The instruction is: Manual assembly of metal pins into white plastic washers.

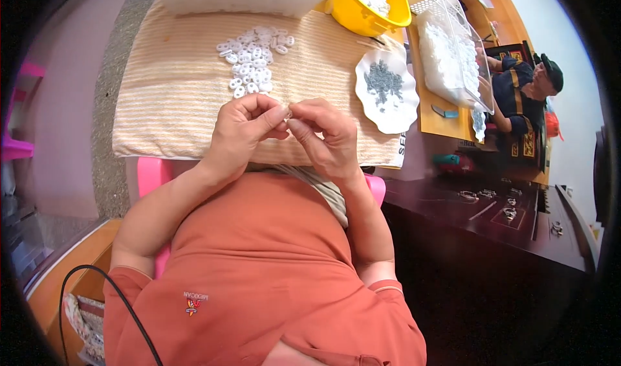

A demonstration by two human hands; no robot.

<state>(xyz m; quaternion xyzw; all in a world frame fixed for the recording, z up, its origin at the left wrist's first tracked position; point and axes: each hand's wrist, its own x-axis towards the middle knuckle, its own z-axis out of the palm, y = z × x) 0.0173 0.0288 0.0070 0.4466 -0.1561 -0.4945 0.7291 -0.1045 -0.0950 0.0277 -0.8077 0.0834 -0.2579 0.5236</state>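
My left hand (240,128) and my right hand (328,135) meet over the near edge of a striped towel (169,88). Both are closed, thumbs against forefingers, around a small pale piece (288,114) whose shape is mostly covered by the fingertips. Just beyond my left hand lies a loose pile of small white oval plastic pieces with holes (251,62). To the right of my right hand, a white wavy-edged plate (391,121) carries a heap of tiny grey parts (384,83).
A clear bin of white pieces (226,2) and a yellow basin (349,20) stand at the far edge. Another clear bin (446,58) and a blue-handled blade (444,111) sit right, near a co-worker (521,97). A dark wooden surface (453,217) lies at right; a black cable (123,295) hangs lower left.
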